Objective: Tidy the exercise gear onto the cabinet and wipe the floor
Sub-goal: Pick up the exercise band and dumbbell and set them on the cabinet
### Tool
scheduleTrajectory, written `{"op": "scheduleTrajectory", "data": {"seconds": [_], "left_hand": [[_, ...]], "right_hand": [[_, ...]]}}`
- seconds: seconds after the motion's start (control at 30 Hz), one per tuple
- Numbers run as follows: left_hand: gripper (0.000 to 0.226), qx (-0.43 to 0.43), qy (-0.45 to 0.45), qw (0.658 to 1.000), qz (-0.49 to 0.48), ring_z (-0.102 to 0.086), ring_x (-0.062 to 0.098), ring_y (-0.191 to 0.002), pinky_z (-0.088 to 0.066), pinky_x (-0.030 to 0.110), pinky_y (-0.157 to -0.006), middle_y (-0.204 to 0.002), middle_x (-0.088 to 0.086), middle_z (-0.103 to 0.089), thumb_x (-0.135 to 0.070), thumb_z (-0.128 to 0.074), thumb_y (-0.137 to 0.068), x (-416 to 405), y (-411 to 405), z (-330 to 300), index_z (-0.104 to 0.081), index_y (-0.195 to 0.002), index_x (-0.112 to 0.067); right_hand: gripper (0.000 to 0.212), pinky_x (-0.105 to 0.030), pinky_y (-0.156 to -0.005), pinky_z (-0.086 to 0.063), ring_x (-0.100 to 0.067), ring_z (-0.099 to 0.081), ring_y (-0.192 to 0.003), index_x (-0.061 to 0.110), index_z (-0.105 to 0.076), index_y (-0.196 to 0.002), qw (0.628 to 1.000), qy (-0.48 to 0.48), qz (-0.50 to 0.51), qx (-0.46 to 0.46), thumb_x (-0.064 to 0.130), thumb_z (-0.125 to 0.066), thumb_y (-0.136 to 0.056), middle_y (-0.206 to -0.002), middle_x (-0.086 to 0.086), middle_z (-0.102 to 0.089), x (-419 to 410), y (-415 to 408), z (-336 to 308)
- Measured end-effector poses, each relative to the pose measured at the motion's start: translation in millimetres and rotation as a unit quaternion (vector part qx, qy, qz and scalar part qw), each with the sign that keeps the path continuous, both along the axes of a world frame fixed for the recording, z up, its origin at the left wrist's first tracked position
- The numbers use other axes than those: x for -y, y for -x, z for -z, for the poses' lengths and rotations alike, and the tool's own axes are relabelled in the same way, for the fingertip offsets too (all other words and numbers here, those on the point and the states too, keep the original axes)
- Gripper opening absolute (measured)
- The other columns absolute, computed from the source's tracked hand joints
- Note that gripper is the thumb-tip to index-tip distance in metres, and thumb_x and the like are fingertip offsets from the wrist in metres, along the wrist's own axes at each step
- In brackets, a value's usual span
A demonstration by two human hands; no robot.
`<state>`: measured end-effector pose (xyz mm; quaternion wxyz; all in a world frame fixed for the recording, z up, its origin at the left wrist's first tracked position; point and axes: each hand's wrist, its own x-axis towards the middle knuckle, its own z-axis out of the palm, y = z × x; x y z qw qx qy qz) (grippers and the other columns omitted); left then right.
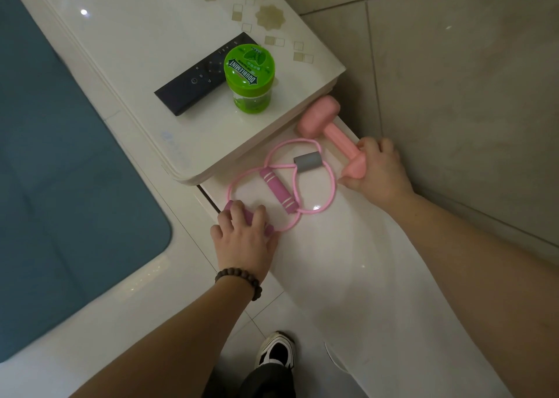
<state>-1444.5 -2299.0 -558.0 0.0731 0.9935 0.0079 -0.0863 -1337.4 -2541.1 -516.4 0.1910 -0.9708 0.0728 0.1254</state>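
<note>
Both hands on pink gear, low cabinet top.
Right hand [375,170] gripped dumbbell [329,131] end; left hand [245,234] curled over resistance band [281,183] handle; band loops lay between hands.

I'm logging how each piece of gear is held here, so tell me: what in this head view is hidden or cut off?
- Second handle of the pink resistance band: mostly under the left hand.
- Near end of the pink dumbbell: partly covered by the right hand.
- Remote: its far end sits behind the green Doublemint jar.
- Shoe: partly hidden by the leg.
</note>
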Motion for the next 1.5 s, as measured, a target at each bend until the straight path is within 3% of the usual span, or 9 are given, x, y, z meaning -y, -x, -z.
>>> {"op": "scheduleTrajectory", "data": {"seconds": [0.17,0.37,0.63,0.8,0.9,1.0,1.13,1.3,1.5], "left_hand": [[0.062,0.008,0.013,1.000,0.015,-0.042,0.041,-0.122,-0.040,0.052,-0.092,-0.137,0.018,-0.045,-0.057,-0.059,-0.080,-8.7,3.4,-10.3,-0.050,-0.131,-0.023],[0.060,-0.001,0.053,0.998,0.015,-0.030,0.038,-0.138,-0.030,0.054,-0.106,-0.147,0.017,-0.037,-0.047,-0.057,-0.087,-18.9,5.3,-23.9,-0.045,-0.138,-0.018],[0.060,-0.018,0.075,0.997,0.016,-0.026,0.037,-0.141,-0.025,0.052,-0.110,-0.149,0.018,-0.035,-0.041,-0.059,-0.088,-17.9,-0.6,-32.2,-0.044,-0.140,-0.016],[0.059,-0.036,0.091,0.995,0.021,-0.020,0.035,-0.143,-0.022,0.049,-0.113,-0.151,0.017,-0.032,-0.040,-0.056,-0.090,-13.5,-7.2,-33.6,-0.040,-0.142,-0.017],[0.058,-0.057,0.094,0.993,0.030,-0.018,0.034,-0.144,-0.019,0.047,-0.114,-0.151,0.015,-0.032,-0.038,-0.055,-0.091,-14.1,-6.1,-32.8,-0.039,-0.143,-0.018],[0.059,-0.068,0.091,0.993,0.028,-0.019,0.035,-0.143,-0.019,0.047,-0.114,-0.150,0.016,-0.032,-0.034,-0.058,-0.089,-14.9,-4.8,-32.6,-0.039,-0.142,-0.017],[0.060,-0.078,0.090,0.993,0.024,-0.017,0.034,-0.144,-0.017,0.047,-0.114,-0.151,0.015,-0.031,-0.034,-0.059,-0.089,-13.7,-5.1,-32.9,-0.038,-0.143,-0.017],[0.060,-0.067,0.090,0.993,0.028,-0.014,0.032,-0.145,-0.016,0.046,-0.115,-0.154,0.013,-0.028,-0.037,-0.055,-0.091,-11.6,-9.9,-34.7,-0.035,-0.145,-0.019],[0.064,-0.084,0.090,0.992,0.024,0.003,0.025,-0.148,0.000,0.042,-0.116,-0.160,0.007,-0.007,-0.046,-0.040,-0.097,-13.4,-12.6,-40.9,-0.016,-0.152,-0.025]], "right_hand": [[0.113,-0.045,-0.108,-0.034,-0.030,-0.027,-0.136,0.020,-0.015,-0.150,0.991,-0.094,0.095,0.012,0.039,-0.085,-0.063,-0.150,-0.013,-0.021,-3.9,5.6,-6.0],[0.093,-0.039,-0.101,-0.041,-0.028,-0.040,-0.128,0.009,-0.025,-0.146,0.993,-0.063,0.103,-0.004,0.028,-0.081,-0.073,-0.145,-0.011,-0.030,-5.7,7.9,-3.9],[0.089,-0.041,-0.101,-0.040,-0.031,-0.032,-0.130,0.006,-0.025,-0.145,0.993,0.035,0.083,0.079,0.021,-0.078,-0.075,-0.146,-0.014,-0.027,-15.8,16.2,5.9],[0.090,-0.040,-0.100,-0.039,-0.033,-0.035,-0.125,0.005,-0.030,-0.143,0.987,0.076,0.105,0.099,0.027,-0.081,-0.072,-0.141,-0.017,-0.033,-19.4,22.6,10.2],[0.095,-0.041,-0.096,-0.041,-0.030,-0.038,-0.122,0.010,-0.032,-0.141,0.991,0.008,0.112,0.072,0.036,-0.084,-0.066,-0.139,-0.014,-0.033,-10.9,23.9,8.0],[0.098,-0.039,-0.090,-0.045,-0.028,-0.044,-0.120,0.013,-0.028,-0.142,0.989,-0.082,0.119,0.002,0.032,-0.086,-0.065,-0.139,-0.011,-0.033,-3.2,20.0,4.4],[0.090,-0.035,-0.088,-0.045,-0.030,-0.047,-0.118,0.010,-0.032,-0.139,0.990,-0.081,0.119,-0.002,0.024,-0.085,-0.067,-0.135,-0.012,-0.035,-6.3,12.4,2.0],[0.089,-0.042,-0.097,-0.046,-0.030,-0.044,-0.121,0.009,-0.029,-0.140,0.988,-0.095,0.124,-0.012,0.021,-0.083,-0.070,-0.138,-0.012,-0.032,-5.3,3.1,-3.0],[0.094,-0.041,-0.097,-0.045,-0.031,-0.045,-0.122,0.008,-0.027,-0.142,0.990,-0.076,0.118,-0.026,0.026,-0.084,-0.069,-0.139,-0.013,-0.031,-5.9,3.7,-4.4]]}}
